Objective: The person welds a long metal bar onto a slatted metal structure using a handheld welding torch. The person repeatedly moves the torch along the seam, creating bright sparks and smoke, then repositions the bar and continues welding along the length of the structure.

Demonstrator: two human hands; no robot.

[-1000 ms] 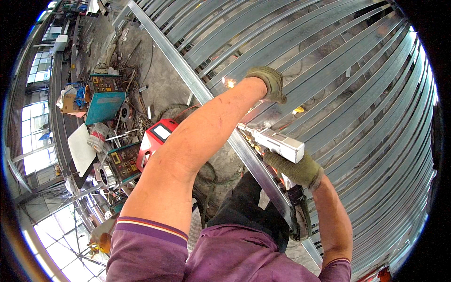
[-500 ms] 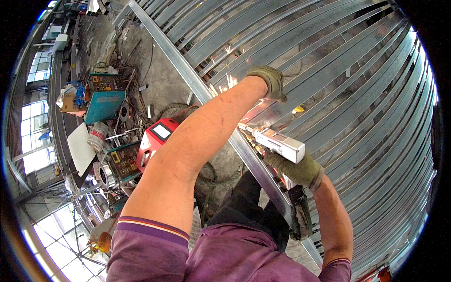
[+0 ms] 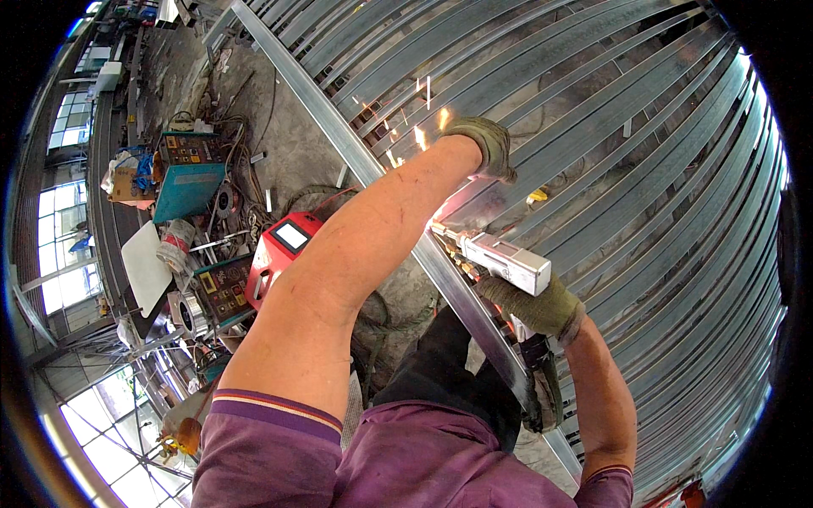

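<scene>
My right hand (image 3: 538, 306), in an olive-green work glove, is closed round the handle of a welding gun (image 3: 508, 262) with a white, box-shaped head. Its narrow nozzle points left at the long metal rail (image 3: 339, 140), where there is a bright glow and sparks fly up past my left forearm. My left hand (image 3: 484, 148), gloved alike, is curled down over a flat grey metal bar (image 3: 550, 169) close to where it meets the rail. That forearm hides part of the rail, and the left fingertips are mostly out of sight.
Rows of parallel metal bars (image 3: 660, 203) fill the right side, with gaps between them. Left of the rail, a red machine with a lit screen (image 3: 290, 237), teal machine boxes (image 3: 190, 182) and tangled cables lie on the concrete floor. A small yellow object (image 3: 537, 196) shows among the bars.
The sparks have changed shape and reach higher beside my left wrist. Both hands and the welding gun stay almost where they were.
</scene>
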